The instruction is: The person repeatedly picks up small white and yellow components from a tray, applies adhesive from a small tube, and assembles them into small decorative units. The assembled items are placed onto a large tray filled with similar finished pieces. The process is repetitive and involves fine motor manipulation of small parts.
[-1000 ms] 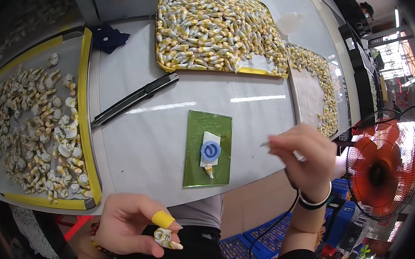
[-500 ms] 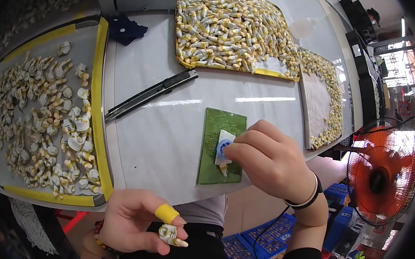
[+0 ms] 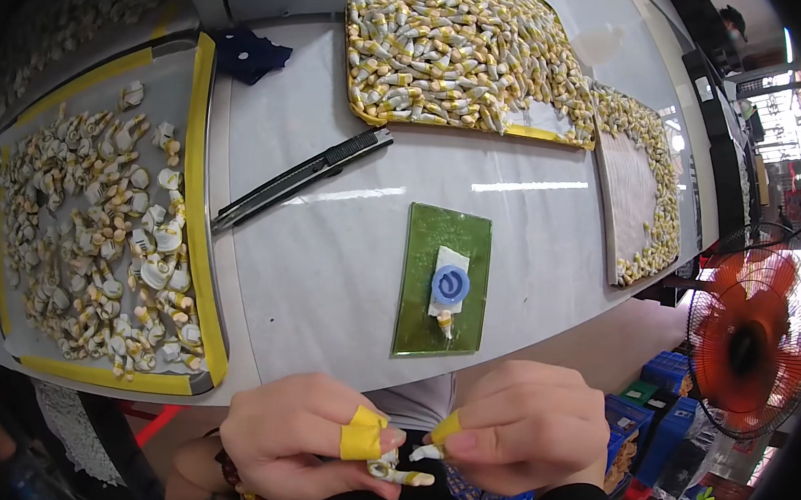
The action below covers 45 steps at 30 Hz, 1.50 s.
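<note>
Near the lower edge, my left hand [image 3: 310,434] pinches a small white toy figure part [image 3: 398,473] with a peach-coloured limb sticking out. Yellow tape wraps a finger of each hand. Close beside it, my right hand [image 3: 532,436] holds a tiny white limb piece [image 3: 426,453] between thumb and fingertip; the two parts are very near, and I cannot tell if they touch. Beyond the hands lies a green mat [image 3: 451,226] bearing a white pad [image 3: 453,255], a round blue cup [image 3: 451,285] and one small limb piece [image 3: 445,325].
At left, a yellow-taped tray [image 3: 198,134] holds many white figure parts. Two trays of small limb pieces, one yellow-edged [image 3: 537,134] and one pale [image 3: 617,208], stand at the back. A black utility knife [image 3: 301,179] lies on the table; an orange fan [image 3: 748,341] is at right.
My right hand has left the blue cup on the mat and come down beside my left hand, with a limb piece in its fingers. My left hand has shifted slightly right.
</note>
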Available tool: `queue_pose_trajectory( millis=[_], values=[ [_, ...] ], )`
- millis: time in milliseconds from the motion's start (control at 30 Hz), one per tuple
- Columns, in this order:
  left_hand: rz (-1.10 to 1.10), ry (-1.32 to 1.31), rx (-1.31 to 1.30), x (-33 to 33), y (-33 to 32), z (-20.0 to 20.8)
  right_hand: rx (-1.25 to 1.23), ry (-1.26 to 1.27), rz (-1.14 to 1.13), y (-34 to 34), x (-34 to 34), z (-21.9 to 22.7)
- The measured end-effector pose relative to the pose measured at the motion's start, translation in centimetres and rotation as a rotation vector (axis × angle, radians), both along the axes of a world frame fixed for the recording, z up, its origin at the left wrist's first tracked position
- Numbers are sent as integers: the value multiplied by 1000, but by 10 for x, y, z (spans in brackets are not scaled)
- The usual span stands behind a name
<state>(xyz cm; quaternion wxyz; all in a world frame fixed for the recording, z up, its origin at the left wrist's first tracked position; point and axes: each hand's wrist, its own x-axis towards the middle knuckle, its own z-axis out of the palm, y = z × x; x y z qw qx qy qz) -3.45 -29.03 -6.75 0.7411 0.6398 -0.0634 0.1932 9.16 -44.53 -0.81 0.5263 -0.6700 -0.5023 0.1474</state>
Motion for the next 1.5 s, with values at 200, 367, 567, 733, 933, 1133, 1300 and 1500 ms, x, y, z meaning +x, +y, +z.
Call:
queue_pose_trajectory(
  millis=[200, 367, 567, 733, 933, 1133, 1300, 1500],
  values=[
    [12, 11, 29, -1, -5, 3, 80, -43, 65, 0, -1, -13],
    [49, -27, 148, 1, -3, 11, -10, 5, 111, 4, -2, -1],
    [62, -54, 177, 4, -1, 12, -3, 14, 152, 6, 1, -3],
    [-225, 131, 142, 7, 10, 17, 18, -16, 106, 5, 0, -3],
    [224, 39, 417, 13, -6, 20, 75, -165, 39, 1, 6, -12],
    [67, 154, 72, 4, -4, 11, 35, 149, 163, 5, 14, -8],
    [-112, 278, -481, 5, -8, 11, 4, 239, 262, 3, 26, -11],
    [-241, 369, -481, 5, -4, 6, -97, 366, 297, 10, 22, -10]
  ],
)
